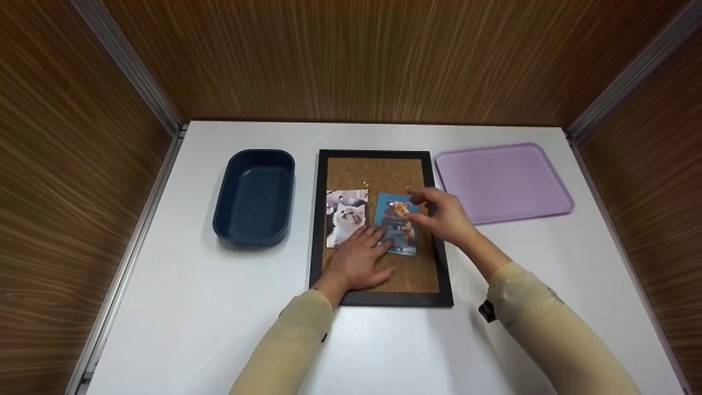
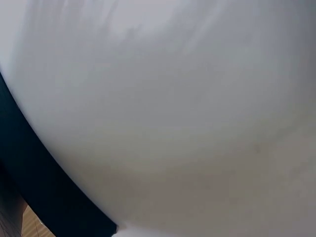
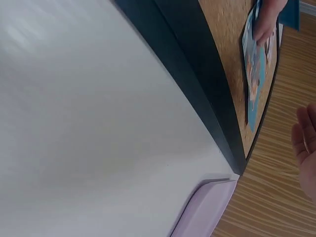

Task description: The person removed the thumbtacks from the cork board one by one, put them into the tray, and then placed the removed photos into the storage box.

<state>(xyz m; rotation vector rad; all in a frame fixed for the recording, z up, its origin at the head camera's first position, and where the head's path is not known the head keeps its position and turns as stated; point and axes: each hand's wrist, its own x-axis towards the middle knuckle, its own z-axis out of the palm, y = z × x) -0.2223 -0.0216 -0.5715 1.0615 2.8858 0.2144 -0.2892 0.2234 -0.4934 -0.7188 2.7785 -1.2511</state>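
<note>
A black-framed cork board [image 1: 378, 170] lies flat, with a white kitten picture [image 1: 347, 219] on its left and a blue cartoon-animal picture [image 1: 403, 241] on its right. My left hand [image 1: 359, 263] rests palm down on the lower board, fingers spread across the lower edges of both pictures. Over the blue picture's upper right corner is my right hand [image 1: 444, 216], its thumb and bent fingers apart with nothing visible between them. A small pin head [image 1: 391, 203] shows on the blue picture and another pin head [image 1: 340, 197] on the kitten picture.
A deep dark blue tray [image 1: 219, 225] stands left of the board. To the right, a shallow lilac tray [image 1: 504, 181] lies close to the frame. Tiny gold bits [image 1: 366, 184] sit on the cork above the pictures. Wood-grain panels [image 1: 351, 60] wall the white table [image 1: 263, 307].
</note>
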